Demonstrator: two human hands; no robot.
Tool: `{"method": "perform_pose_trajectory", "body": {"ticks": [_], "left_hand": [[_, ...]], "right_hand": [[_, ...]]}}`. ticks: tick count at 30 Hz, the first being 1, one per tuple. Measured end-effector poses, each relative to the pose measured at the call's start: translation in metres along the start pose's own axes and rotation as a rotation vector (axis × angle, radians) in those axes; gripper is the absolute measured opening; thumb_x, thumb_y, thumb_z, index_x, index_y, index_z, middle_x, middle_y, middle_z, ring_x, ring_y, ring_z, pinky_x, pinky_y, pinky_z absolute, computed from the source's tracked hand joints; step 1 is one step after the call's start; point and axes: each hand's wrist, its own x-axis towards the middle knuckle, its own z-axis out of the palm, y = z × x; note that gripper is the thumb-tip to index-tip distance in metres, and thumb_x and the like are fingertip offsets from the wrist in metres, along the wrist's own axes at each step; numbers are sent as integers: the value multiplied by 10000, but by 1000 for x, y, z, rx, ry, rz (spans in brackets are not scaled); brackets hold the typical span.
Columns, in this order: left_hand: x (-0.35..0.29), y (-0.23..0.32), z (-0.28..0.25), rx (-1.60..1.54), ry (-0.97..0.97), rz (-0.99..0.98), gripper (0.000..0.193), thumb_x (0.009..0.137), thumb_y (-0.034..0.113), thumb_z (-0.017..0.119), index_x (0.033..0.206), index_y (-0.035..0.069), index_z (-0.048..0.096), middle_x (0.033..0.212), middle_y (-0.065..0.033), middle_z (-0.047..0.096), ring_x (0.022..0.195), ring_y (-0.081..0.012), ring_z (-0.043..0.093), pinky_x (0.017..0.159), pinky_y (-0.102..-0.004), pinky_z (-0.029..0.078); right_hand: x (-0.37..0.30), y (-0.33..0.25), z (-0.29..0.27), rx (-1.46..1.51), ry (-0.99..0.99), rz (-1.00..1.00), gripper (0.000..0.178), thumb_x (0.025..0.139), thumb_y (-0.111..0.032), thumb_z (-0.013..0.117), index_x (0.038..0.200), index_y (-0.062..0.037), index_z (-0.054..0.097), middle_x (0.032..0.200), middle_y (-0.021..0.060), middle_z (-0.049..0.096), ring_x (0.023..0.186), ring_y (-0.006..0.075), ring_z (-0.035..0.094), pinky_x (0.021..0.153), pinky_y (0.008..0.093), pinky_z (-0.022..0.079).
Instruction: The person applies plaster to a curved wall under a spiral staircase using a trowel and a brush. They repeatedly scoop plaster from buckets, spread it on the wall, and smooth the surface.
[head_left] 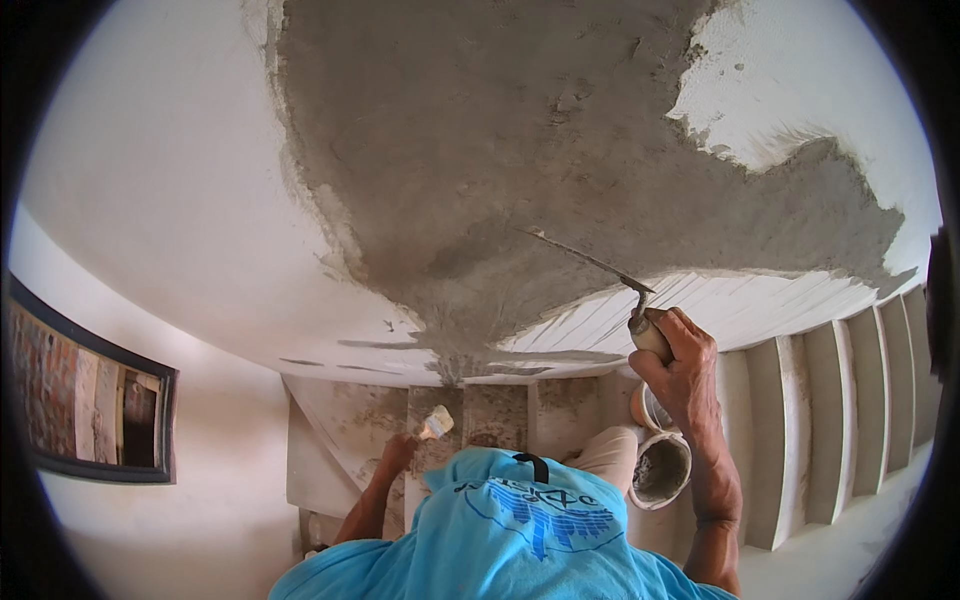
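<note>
Trowel near the lower edge of the plaster: we find it clamped in the right hand, the left hand closed around a brush. Excess tilt, we judge, could gouge soft plaster.

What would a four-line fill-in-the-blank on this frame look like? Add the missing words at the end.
1. The trowel is held in the person's ____ hand.
2. The left hand holds a ____ with pale bristles.
3. The shirt in the lower part of the picture is mostly ____.
4. The dark-framed opening shows on the ____ side of the picture.

Missing words: right; brush; blue; left.
</note>
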Motion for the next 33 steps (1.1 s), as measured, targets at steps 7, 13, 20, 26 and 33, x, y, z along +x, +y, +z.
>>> {"method": "perform_pose_trajectory", "body": {"ticks": [7,13,20,26,33], "left_hand": [[-16,32,-3,-15,24,-8,330,885,274,537,809,-39,611,605,-143,568,473,-251,580,438,-384,473],[-2,2,-1,-17,35,37,326,889,270,549,779,-31,611,609,-144,559,471,-265,574,436,-398,466],[-12,11,-3,21,62,-9,335,882,289,549,777,-22,616,615,-140,571,488,-281,581,485,-412,485],[1,9,-3,41,46,46,328,879,285,537,802,-22,621,633,-154,589,512,-278,589,495,-409,481],[-3,6,-9,39,49,32,310,879,261,534,822,-29,627,664,-162,611,553,-280,600,521,-399,486]], "right_hand": [[11,-12,-7,1,46,20,350,711,-57,646,1053,22,639,854,160,654,678,277,652,622,343,506],[22,-26,-7,91,13,41,353,728,-53,633,1066,45,631,763,170,626,639,231,612,611,324,484],[39,-19,6,133,12,-7,351,739,-35,511,1052,36,654,646,83,575,559,120,521,542,278,430],[46,-23,-10,243,-37,130,306,766,-73,586,1044,36,653,646,90,588,578,126,560,568,289,461],[29,-15,-21,215,-19,256,313,756,-72,585,1040,34,663,648,86,597,580,124,559,567,286,461]]}}
